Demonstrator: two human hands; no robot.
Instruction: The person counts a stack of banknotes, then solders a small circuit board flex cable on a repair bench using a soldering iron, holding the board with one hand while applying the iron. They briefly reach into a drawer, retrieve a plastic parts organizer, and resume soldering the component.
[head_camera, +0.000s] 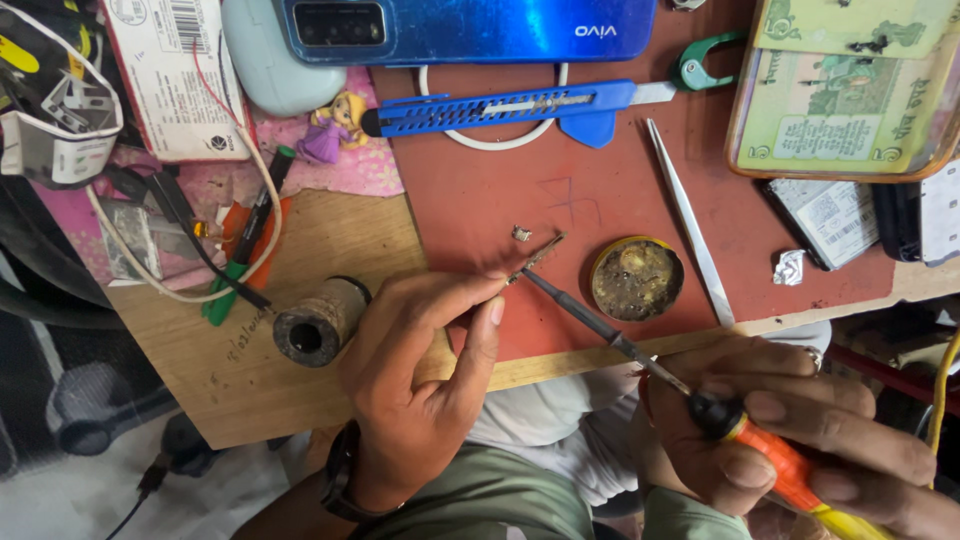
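My right hand (800, 430) grips a soldering iron (700, 400) by its orange and yellow handle at the lower right. Its dark tip reaches up and left to a thin metal strip (540, 253). My left hand (420, 380) pinches that strip between thumb and forefinger over the red mat (480, 190). A tiny metal piece (521, 233) lies on the mat just above the strip. A round tin of dark flux (636, 278) sits right of the tip.
A blue utility knife (500, 108), metal tweezers (690, 220) and a blue phone (470, 28) lie at the back. Banknotes under a tray (840, 110) are at the right. A dark hollow cylinder (318, 322), a green and black tool (245, 240) and cables sit left on the wooden board.
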